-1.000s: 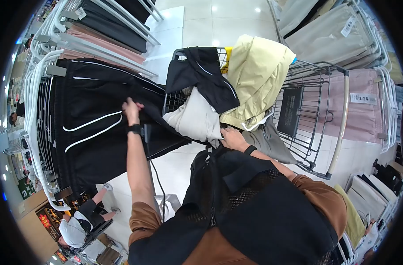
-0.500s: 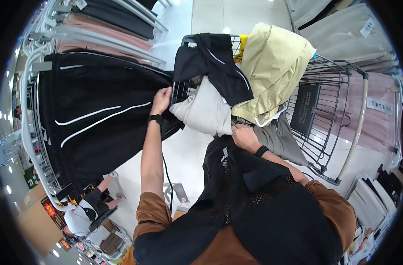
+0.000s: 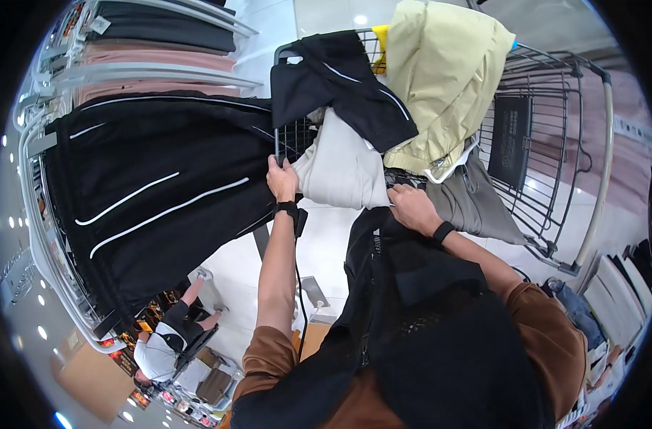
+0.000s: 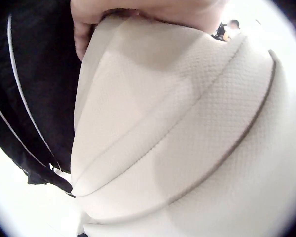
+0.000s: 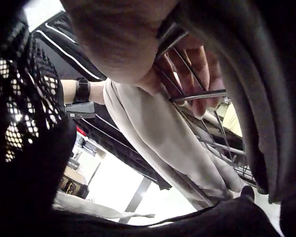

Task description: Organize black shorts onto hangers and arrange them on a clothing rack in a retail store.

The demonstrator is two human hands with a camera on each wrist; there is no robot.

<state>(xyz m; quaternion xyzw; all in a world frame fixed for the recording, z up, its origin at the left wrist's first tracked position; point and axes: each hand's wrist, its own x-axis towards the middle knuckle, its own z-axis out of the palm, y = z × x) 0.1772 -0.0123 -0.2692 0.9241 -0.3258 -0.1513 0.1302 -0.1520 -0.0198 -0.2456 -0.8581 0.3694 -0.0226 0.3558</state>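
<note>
My left hand (image 3: 281, 179) grips the corner of the black wire shopping cart (image 3: 512, 143), beside a beige garment (image 3: 344, 164) hanging over the cart's side. In the left wrist view this garment's ribbed folds (image 4: 163, 128) fill the space below the hand. My right hand (image 3: 414, 209) holds the near rim of the cart; the right wrist view shows its fingers (image 5: 200, 74) curled through the wires. Draped over the cart are a black garment with white piping (image 3: 347, 82), pale yellow trousers (image 3: 440, 86) and a grey garment (image 3: 479, 207).
Black drawstring trousers (image 3: 161, 171) hang on a white rack close at the left, reaching the cart's corner. Pink garments (image 3: 158, 64) hang behind them. A person in a white top (image 3: 158, 354) is at the lower left. Folded clothes (image 3: 612, 300) are at the lower right.
My left hand has moved right, off the hanging black trousers and onto the cart's corner. The right hand stays at the cart's rim. The view has shifted.
</note>
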